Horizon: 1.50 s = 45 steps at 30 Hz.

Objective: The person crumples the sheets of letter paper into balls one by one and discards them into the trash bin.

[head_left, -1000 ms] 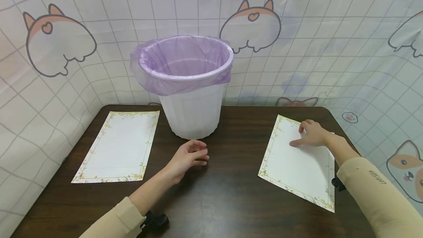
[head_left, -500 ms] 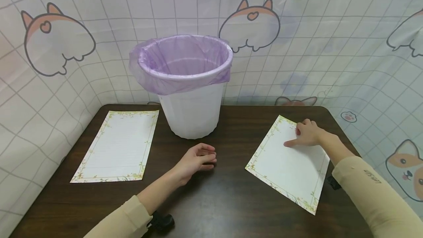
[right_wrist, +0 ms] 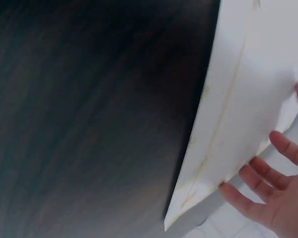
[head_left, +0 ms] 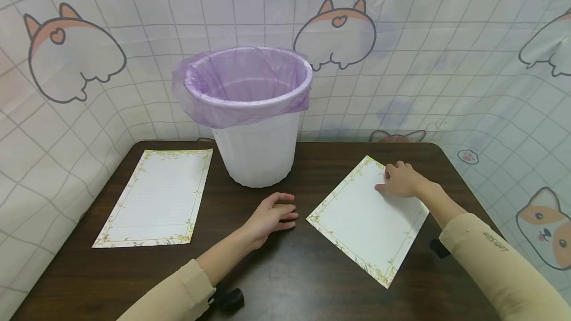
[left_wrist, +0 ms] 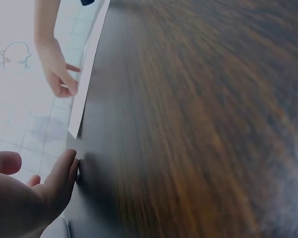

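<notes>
Right fingers (right_wrist: pixel 244 202) touch paper (head_left: pixel 367 224) edge; left hand (head_left: pixel 269 218) narrowly clear

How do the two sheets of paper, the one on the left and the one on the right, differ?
The left sheet lies roughly square with the table's far edge; the right sheet is turned askew, one corner toward the person.
The right hand touches the right sheet; no hand touches the left sheet.
The left sheet looks faintly ruled; no lines can be made out on the right sheet.
Both are white, leafy-edged pages on the dark table.
</notes>
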Available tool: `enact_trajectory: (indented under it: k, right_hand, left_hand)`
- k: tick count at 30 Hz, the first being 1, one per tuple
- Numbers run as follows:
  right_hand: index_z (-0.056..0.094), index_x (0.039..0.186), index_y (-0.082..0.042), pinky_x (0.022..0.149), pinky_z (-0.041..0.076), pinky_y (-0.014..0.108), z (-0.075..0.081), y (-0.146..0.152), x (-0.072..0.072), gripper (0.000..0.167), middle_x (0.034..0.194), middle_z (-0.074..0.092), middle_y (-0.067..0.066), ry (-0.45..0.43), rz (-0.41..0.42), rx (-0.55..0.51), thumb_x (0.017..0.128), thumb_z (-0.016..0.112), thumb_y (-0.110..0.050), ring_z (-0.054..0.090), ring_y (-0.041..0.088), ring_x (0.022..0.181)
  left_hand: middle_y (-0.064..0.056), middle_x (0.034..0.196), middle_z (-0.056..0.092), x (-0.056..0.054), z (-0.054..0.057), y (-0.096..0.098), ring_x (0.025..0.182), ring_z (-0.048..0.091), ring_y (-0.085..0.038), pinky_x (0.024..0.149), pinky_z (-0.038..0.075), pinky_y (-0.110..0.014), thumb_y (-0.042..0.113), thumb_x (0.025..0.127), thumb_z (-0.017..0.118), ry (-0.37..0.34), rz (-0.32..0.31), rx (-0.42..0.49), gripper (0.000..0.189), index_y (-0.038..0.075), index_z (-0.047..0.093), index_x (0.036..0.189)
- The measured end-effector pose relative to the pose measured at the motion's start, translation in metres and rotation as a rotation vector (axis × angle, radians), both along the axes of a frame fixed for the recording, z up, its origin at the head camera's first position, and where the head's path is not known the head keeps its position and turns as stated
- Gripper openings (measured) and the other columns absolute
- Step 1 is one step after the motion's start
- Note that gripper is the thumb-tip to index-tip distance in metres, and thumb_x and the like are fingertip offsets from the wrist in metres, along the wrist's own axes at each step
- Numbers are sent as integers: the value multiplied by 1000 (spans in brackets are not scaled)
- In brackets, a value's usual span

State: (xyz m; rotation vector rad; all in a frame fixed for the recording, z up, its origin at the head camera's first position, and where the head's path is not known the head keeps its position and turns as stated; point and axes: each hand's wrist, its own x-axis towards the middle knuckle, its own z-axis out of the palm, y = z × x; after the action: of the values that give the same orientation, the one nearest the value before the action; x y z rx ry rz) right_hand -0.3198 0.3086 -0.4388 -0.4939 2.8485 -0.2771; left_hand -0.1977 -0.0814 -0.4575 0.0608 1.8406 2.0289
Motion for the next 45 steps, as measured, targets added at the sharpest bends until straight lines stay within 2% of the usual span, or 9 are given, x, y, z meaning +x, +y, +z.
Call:
enact_trajectory:
  k: [4,13,18,23,30,34,38,43,45]
  right_hand:
    - [59,110,2,83,46,59,6,-4,1,45,113,53,30,4,61,-8,94,72,-37,51,52,106]
    - [57,113,-1,84,47,59,5,-8,4,51,121,51,34,-8,62,-12,92,75,-44,51,51,107]
    - [57,113,-2,84,47,59,1,-13,5,52,119,51,31,-5,60,-17,92,76,-46,51,51,107]
    - [57,113,-3,83,47,57,1,-19,6,53,117,50,29,-12,52,-32,91,76,-47,52,47,104]
    - [54,110,-4,78,46,52,-4,-23,6,55,107,48,22,-9,33,-39,91,75,-51,49,39,96]
    - [54,109,-4,75,45,48,-3,-29,7,55,104,47,20,-9,42,-33,91,75,-51,49,35,91]
    - [55,110,-2,73,47,47,2,-36,10,57,104,50,20,-31,49,-20,90,76,-52,52,31,84]
    - [58,116,-1,76,50,48,6,-42,13,55,107,56,19,-49,73,-24,91,76,-47,56,29,85]
    - [58,117,0,74,50,45,7,-43,13,52,101,59,15,-49,96,-50,93,76,-42,56,26,82]
  left_hand:
    - [-29,137,48,-1,2,1,121,60,-39,95,55,-42,10,106,54,-13,15,-1,43,-6,43,145]
    - [-24,132,50,0,2,7,115,62,-39,92,56,-42,10,105,58,-50,54,27,43,-6,45,143]
    - [-19,131,54,-1,2,9,108,62,-32,88,57,-37,11,103,61,-60,45,-17,40,-4,52,139]
    - [-14,124,61,-1,3,7,101,59,-28,83,55,-35,12,100,64,-13,29,-78,35,-2,60,131]
    - [-17,121,63,-1,4,4,107,61,-32,94,54,-44,11,101,63,70,-53,-132,33,-4,62,130]
    - [-18,129,62,-1,3,5,109,64,-31,96,54,-44,8,101,62,90,-81,-137,34,-7,62,132]
    - [-18,137,59,-1,2,3,106,67,-28,92,56,-42,4,99,64,119,-52,-151,33,-9,63,130]
    - [-18,135,59,-2,0,-3,94,71,-27,85,59,-39,1,94,69,165,33,-186,35,-8,66,127]
    - [-17,133,60,-3,0,-7,87,72,-25,82,59,-36,1,92,72,179,72,-216,35,-5,68,126]
